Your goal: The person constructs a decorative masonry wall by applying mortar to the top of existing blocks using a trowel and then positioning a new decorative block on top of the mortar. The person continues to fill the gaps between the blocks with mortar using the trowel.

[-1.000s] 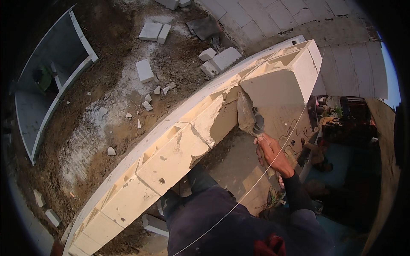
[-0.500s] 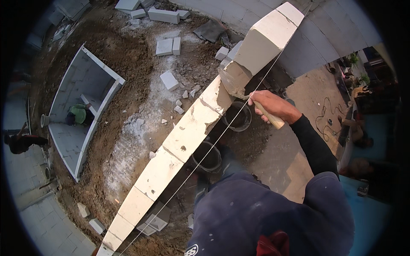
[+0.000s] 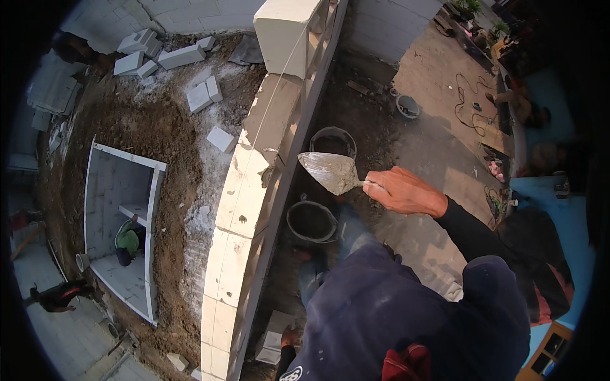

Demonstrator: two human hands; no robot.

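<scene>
My right hand (image 3: pixel 406 190) is wrapped round the handle of a pointed trowel (image 3: pixel 332 173) whose blade is smeared with grey mortar. The trowel is held out to the right of a wall of pale blocks (image 3: pixel 230 254), apart from it. Grey mortar (image 3: pixel 274 111) coats the wall's top beside a taller end block (image 3: pixel 286 35). Low beside my body, my left hand (image 3: pixel 290 337) is next to a loose white block (image 3: pixel 277 322); its fingers are too dark and partly hidden to read. A taut string runs along the wall top.
Two buckets stand below the trowel, one at the far side (image 3: pixel 333 138) and one nearer (image 3: pixel 311 222). A smaller bucket (image 3: pixel 407 106) is farther right. Left of the wall are loose blocks (image 3: pixel 199 96), soil and a block-lined pit (image 3: pixel 121 228) with a person in green (image 3: pixel 128 240).
The trowel has left the wall top and moved to its right. Mortar now lies smoother beside the end block. My view has turned, and my left hand has come into sight low down.
</scene>
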